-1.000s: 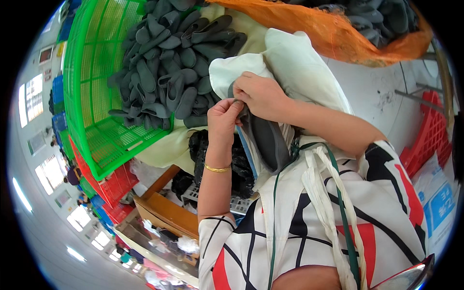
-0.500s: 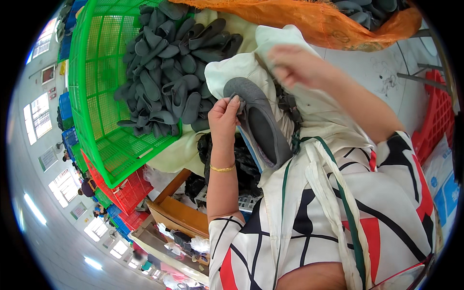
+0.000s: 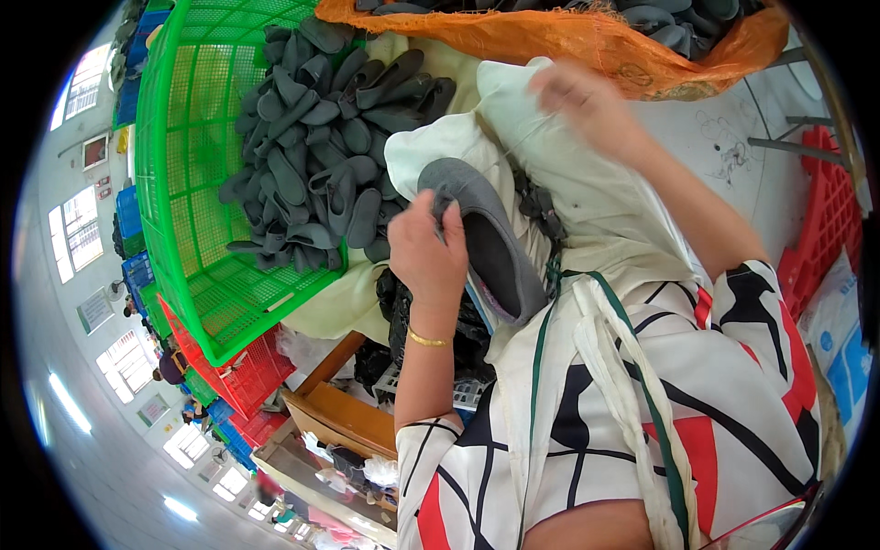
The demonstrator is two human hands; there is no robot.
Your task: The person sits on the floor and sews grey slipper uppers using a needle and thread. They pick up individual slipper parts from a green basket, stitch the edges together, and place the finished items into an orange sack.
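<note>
Head view: what are you getting on your feed?

I have one gray shoe [image 3: 492, 240] on the person's lap, to the right of the green basket [image 3: 197, 174]. Its opening faces my camera, and its toe points away from the wearer.

And the fingers?

The left hand [image 3: 428, 247] is by the toe end of that shoe, on the side toward the basket. Its thumb and forefinger stand apart. A gold-coloured bracelet [image 3: 429, 341] circles that wrist. The right hand [image 3: 587, 105] is farther from the basket, over the pale cloth [image 3: 591, 206]. It smears with blur on my screen, so I cannot tell whether its fingers are open or closed.

What else lies around the basket?

A pile of gray shoes [image 3: 312, 151] fills its mouth and spills past its right side. An orange sack [image 3: 550, 46] with more shoes lies beyond it to the right, and a red basket [image 3: 243, 371] sits just below it.
</note>
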